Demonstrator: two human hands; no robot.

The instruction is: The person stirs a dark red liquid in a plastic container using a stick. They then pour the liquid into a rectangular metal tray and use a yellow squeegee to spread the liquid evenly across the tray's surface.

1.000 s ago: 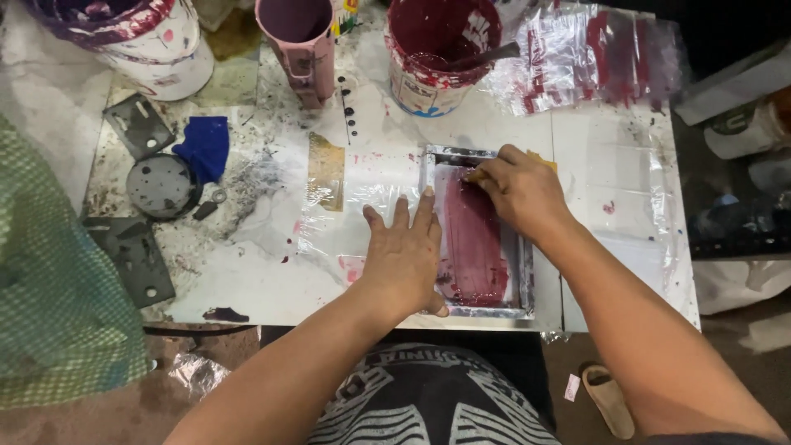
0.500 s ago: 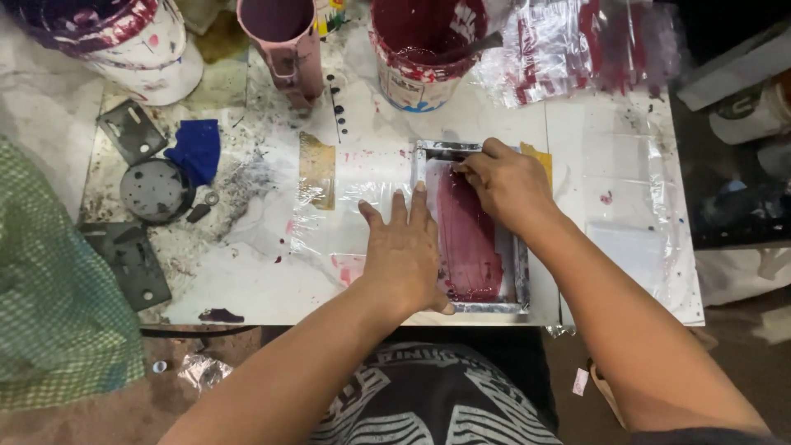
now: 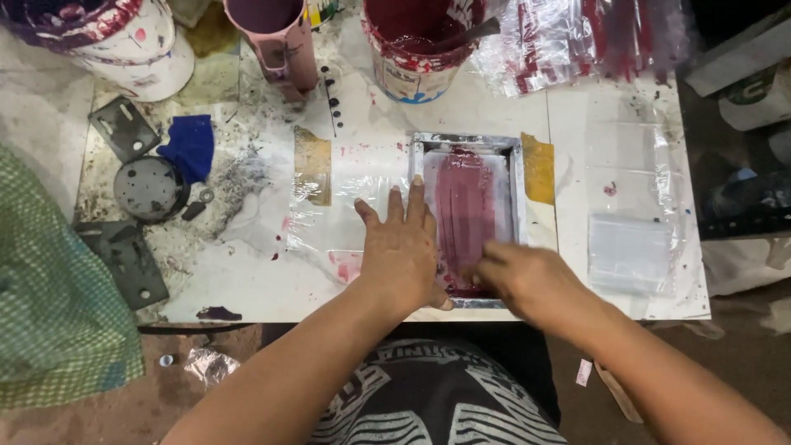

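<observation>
A small metal-framed printing screen [image 3: 517, 177] lies on a white, paint-stained table, its mesh smeared with dark red ink [image 3: 464, 206]. My left hand [image 3: 401, 251] rests flat with its fingers spread, on the screen's left edge and the clear plastic sheet [image 3: 329, 214] beside it. At the near end of the screen, my right hand [image 3: 527, 278] is blurred and its fingers are curled down. Anything under the right hand is hidden.
At the back stand a bucket of dark red paint [image 3: 416, 41], a pink jug [image 3: 276, 37] and a white bucket [image 3: 124, 41]. A blue rag [image 3: 191, 147], round metal disc [image 3: 150, 188] and metal plates [image 3: 124, 259] lie left. Clear plastic bags [image 3: 630, 251] lie right.
My right hand has slid from the far end of the screen down to its near end. The left hand has stayed on the screen's left edge.
</observation>
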